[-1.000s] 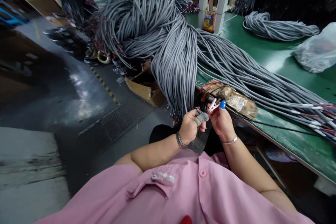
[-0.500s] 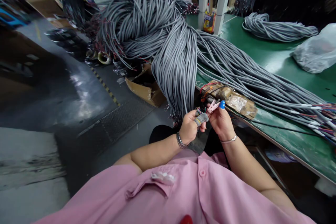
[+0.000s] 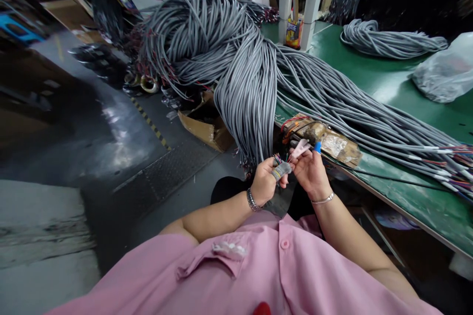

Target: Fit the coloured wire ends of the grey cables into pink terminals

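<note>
My left hand (image 3: 265, 181) is closed around the end of a bundle of thin coloured wires (image 3: 278, 158). A grey knitted sleeve with a yellow band (image 3: 281, 171) covers its thumb. Close beside it, my right hand (image 3: 310, 173) has curled fingers at a pale pink clip-like piece (image 3: 300, 148), with a few thin wires running between the hands. A blue cover (image 3: 318, 147) sits on the right thumb, which stands a little apart from the pink piece. Exactly how the fingertips grip is too small to see.
Thick grey cables (image 3: 247, 83) drape over the edge of the green table (image 3: 395, 83). A tape-wrapped block with wires (image 3: 332, 142) lies at the near edge. A cardboard box (image 3: 203, 128) stands on the floor, and a plastic bag (image 3: 445, 74) lies at the right.
My right thumb has moved slightly right, away from the pink piece, and the pink piece has turned a little. The left hand has shifted slightly left. The view has tilted slightly.
</note>
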A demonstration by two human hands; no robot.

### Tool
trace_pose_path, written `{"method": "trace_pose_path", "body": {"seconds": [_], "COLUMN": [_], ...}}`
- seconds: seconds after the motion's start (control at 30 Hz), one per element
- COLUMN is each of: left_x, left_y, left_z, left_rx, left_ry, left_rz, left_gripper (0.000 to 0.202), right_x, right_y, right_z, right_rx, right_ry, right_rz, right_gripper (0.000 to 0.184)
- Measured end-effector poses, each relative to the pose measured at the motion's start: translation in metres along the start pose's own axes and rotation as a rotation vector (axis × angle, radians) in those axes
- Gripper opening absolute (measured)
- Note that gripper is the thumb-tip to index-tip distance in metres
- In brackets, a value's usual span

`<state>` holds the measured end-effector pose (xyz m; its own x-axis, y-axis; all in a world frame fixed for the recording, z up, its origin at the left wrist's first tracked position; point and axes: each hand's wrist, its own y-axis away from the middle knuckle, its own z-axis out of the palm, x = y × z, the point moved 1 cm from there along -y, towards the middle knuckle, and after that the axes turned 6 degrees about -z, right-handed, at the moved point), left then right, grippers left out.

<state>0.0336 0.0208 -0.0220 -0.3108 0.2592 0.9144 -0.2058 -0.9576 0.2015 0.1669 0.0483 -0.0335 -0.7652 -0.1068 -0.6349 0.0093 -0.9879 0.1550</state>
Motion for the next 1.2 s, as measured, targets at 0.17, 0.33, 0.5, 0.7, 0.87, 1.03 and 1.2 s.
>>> {"method": "trace_pose_path", "body": {"seconds": [0.17,0.33,0.5,0.7,0.87,1.03,1.2], "left_x": [0.017,0.032,0.026,0.02,0.015,0.015,0.01], "left_y": [0.003,0.001,-0.004,-0.009,-0.011,-0.007,0.0], "left_z": [-0.002,-0.006,-0.01,-0.011,-0.012,-0.013,-0.02], "left_rx": [0.026,0.074,0.081,0.113,0.129,0.122,0.082], "left_ry": [-0.201,-0.438,-0.684,-0.879,-0.958,-0.927,-0.935], "left_rz": [0.145,0.31,0.5,0.752,0.817,0.804,0.77], "left_gripper": [0.03,0.021,0.011,0.009,0.009,0.01,0.009], "right_x": [-0.007,-0.003,0.001,0.001,0.002,0.007,0.011], "right_y": [0.003,0.002,-0.003,-0.008,-0.009,-0.005,0.001], "right_z": [0.009,0.01,0.003,0.006,0.01,0.004,-0.011], "right_rx": [0.017,0.04,0.043,0.11,0.173,0.1,0.108], "right_ry": [0.081,0.1,0.052,-0.084,-0.109,-0.093,-0.078], "right_rz": [-0.071,-0.129,-0.121,-0.06,-0.072,-0.047,0.009], "right_gripper": [0.03,0.036,0.034,0.025,0.024,0.035,0.04]}}
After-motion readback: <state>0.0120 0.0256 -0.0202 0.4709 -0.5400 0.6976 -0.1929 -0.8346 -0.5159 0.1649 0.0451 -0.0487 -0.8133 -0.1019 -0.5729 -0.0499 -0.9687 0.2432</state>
